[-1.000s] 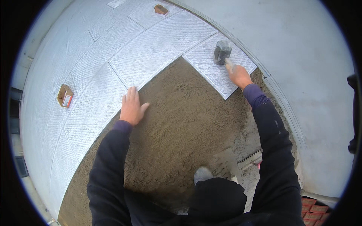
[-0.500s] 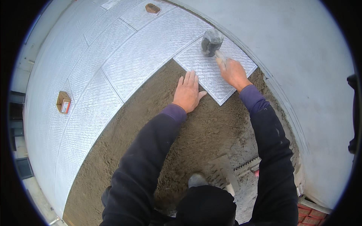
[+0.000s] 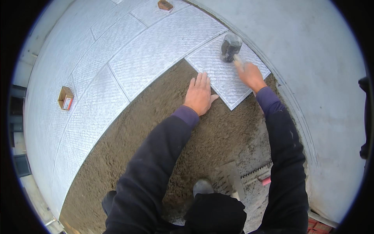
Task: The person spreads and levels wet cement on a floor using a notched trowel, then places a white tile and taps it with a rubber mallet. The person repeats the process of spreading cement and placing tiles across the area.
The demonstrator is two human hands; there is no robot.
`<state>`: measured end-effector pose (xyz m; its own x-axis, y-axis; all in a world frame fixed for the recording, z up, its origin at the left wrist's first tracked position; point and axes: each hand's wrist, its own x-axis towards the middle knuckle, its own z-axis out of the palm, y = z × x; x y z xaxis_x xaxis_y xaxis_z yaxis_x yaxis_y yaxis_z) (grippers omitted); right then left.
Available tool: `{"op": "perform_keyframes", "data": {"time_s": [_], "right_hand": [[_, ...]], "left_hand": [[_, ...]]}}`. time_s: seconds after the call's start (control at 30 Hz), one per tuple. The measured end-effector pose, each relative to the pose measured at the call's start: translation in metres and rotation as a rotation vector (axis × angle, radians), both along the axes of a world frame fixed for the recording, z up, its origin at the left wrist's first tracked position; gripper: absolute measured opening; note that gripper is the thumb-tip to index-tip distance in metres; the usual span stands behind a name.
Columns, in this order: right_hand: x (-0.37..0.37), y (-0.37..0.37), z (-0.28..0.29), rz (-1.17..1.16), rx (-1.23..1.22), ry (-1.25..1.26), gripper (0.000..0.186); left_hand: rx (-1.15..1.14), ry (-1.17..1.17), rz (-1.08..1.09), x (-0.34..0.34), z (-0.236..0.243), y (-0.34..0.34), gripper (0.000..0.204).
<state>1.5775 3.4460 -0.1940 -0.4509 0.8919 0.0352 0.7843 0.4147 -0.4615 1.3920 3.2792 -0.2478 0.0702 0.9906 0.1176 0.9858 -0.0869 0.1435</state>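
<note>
My right hand [image 3: 251, 77] is wrapped round the short handle of a mallet [image 3: 231, 46] with a dark, dusty head. The mallet head is over the far part of a pale grey ribbed tile [image 3: 227, 81]; whether it touches the surface I cannot tell. My left hand [image 3: 199, 95] is spread flat, palm down, with its fingertips at the tile's near left edge and its thumb pointing right. Beneath and around that hand lies a bed of brown, sandy mortar [image 3: 152, 136]. The tile's near corner juts out over this bed.
Laid ribbed tiles [image 3: 163, 43] cover the far and left side, bearing an open cardboard box [image 3: 66, 98] and a brown block [image 3: 165, 5]. A grey wall [image 3: 311, 78] borders the right. Near my feet lie a flat trowel [image 3: 230, 175] and a notched trowel [image 3: 255, 174].
The view has shifted slightly, so the tile and both hands appear a little further right. My left hand stays at the tile's edge, and my right hand keeps the mallet over the tile.
</note>
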Motion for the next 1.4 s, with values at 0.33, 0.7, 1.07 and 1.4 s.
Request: {"op": "perform_keyframes", "data": {"time_s": [0.33,0.7,1.07,1.4], "right_hand": [[0.048,-0.036,0.003,0.008,-0.110,-0.165,0.053],[0.125,-0.101,-0.003,-0.243,-0.529,0.361,0.053],[0.392,-0.225,-0.046,-0.329,-0.300,-0.176,0.030],[0.223,-0.402,-0.008,0.336,-0.355,-0.529,0.052]], "left_hand": [[-0.080,0.008,-0.001,0.000,0.003,0.004,0.082],[-0.019,0.047,-0.020,-0.002,0.005,0.010,0.077],[-0.265,-0.437,0.000,-0.032,0.106,-0.310,0.058],[-0.090,-0.505,0.595,-0.053,0.168,-0.462,0.046]]}}
